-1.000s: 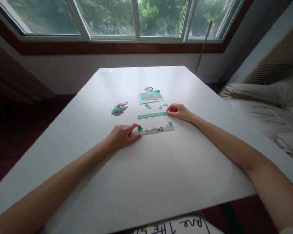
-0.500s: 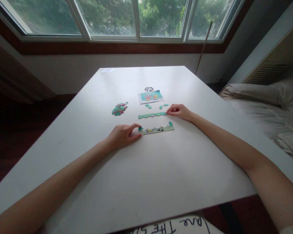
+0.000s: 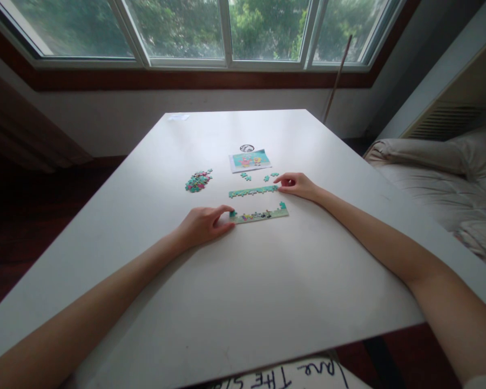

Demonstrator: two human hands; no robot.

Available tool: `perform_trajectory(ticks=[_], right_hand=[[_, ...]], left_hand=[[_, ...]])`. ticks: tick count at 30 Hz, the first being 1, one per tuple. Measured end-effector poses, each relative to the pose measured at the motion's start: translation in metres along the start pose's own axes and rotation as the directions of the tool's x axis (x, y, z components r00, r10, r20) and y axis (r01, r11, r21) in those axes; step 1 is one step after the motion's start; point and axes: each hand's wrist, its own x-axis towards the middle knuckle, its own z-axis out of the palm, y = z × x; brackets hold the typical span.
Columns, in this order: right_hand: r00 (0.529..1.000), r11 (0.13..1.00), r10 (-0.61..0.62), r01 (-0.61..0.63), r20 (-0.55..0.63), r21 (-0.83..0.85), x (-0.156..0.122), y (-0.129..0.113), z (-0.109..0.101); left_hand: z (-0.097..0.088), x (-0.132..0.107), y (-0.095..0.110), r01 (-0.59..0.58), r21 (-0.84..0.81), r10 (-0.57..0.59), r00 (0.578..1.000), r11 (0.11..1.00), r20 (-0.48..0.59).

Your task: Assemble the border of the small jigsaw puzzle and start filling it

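Observation:
On the white table lie two joined strips of jigsaw puzzle. The nearer strip (image 3: pixel 259 216) has a grey-green lower edge with small figures, and a teal piece stands up at each end. My left hand (image 3: pixel 204 223) grips its left end, index finger on the teal piece and thumb at the lower corner. The farther strip (image 3: pixel 253 192) is green and teal with knobs along its near side. At its right end rests my right hand (image 3: pixel 297 185), thumb touching or very close to the strip. Its index finger is raised away from the thumb, with nothing visible between them.
Several loose teal puzzle pieces (image 3: pixel 246 176) lie beyond the farther strip. Behind them is a picture card (image 3: pixel 251 160), then a round dark-rimmed object (image 3: pixel 247 148). A heap of mixed pieces (image 3: pixel 198 181) sits to the left. A padded seat (image 3: pixel 421 167) stands right of the table.
My right index finger has lifted off the right end of the farther strip, parting from the thumb. My left hand has stayed where it was on the nearer strip.

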Motion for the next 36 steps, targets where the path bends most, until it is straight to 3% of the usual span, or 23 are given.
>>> perform_trajectory(ticks=[5,22,36], right_hand=[[0.999,0.997,-0.019,0.017,-0.027,-0.081,0.0,-0.004,0.002],[0.998,0.992,-0.03,0.022,-0.06,-0.128,-0.001,-0.009,0.003],[0.997,0.996,-0.072,0.071,-0.006,-0.059,-0.003,-0.011,0.001]], left_hand=[[0.0,0.0,0.0,-0.006,-0.005,0.006,1.0,1.0,-0.011],[0.0,0.0,0.0,0.006,-0.004,-0.006,1.0,1.0,0.002],[0.0,0.0,0.0,0.002,0.005,-0.002,1.0,1.0,0.006]])
